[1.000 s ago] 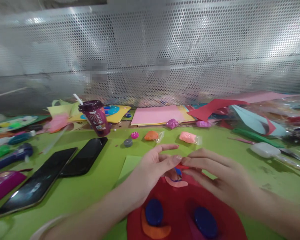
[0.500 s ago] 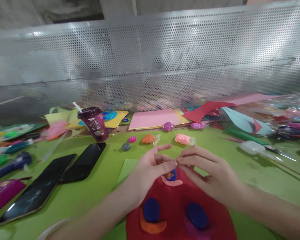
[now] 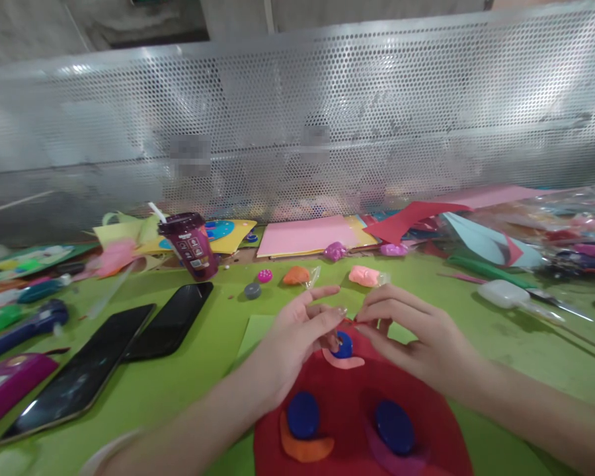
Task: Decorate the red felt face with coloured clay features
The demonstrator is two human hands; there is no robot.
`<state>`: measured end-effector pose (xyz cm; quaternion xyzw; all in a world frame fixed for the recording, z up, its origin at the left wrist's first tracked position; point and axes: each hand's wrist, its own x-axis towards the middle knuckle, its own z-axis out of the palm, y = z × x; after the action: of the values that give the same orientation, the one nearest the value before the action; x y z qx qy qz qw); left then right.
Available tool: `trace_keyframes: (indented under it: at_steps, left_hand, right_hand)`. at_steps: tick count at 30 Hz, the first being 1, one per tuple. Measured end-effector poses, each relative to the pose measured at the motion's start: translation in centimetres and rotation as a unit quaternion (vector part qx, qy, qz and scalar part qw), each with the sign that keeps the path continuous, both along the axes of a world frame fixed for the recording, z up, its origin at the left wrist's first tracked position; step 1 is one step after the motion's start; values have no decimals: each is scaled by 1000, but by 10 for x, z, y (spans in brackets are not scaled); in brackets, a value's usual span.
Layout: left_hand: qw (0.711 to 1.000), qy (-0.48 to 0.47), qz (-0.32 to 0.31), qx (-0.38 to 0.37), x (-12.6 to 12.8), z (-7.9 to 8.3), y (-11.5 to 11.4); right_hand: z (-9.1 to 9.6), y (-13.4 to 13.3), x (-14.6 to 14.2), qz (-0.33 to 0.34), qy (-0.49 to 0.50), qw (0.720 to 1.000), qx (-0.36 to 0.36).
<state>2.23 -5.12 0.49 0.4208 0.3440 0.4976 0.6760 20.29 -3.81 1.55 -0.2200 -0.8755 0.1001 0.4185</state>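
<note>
My left hand [image 3: 300, 337] hovers over the top of a red rounded sheet [image 3: 347, 396], one finger stretched out and the thumb bent in towards the curled fingers. Opposite it, my right hand [image 3: 409, 324] has thumb and fingertips pinched together. Whatever is in either pinch is too small or hidden to name. Below the fingertips, a blue disc [image 3: 345, 345] sits above a pink crescent [image 3: 344, 360] on the sheet, partly covered by my left fingers. Lower down are two larger blue discs, one [image 3: 303, 415] by an orange crescent [image 3: 307, 451], the other [image 3: 395, 426] by a purple crescent [image 3: 384, 455].
Two black phones [image 3: 79, 370] [image 3: 171, 320] lie left on the green table. Beyond are a purple cup [image 3: 191, 248] with a straw, orange clay [image 3: 296, 275], pink clay [image 3: 364, 276] and a grey disc [image 3: 252, 291]. Scissors [image 3: 555, 301] lie right. A perforated metal panel [image 3: 297, 119] stands behind.
My fingertips, which met over the red sheet, have drawn slightly apart. More of the small blue disc shows beneath them. The whole view has shifted slightly.
</note>
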Motion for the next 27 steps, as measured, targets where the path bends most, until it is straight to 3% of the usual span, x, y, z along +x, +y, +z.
trace_keyframes:
  at_steps: [13, 27]
  left_hand:
    - [1000, -11, 11, 3, 0, -2, 2]
    - [1000, -12, -1, -13, -1, -3, 1]
  right_hand:
    - [2, 0, 0, -13, -14, 1000, 20]
    - [-1, 2, -2, -19, -22, 1000, -9]
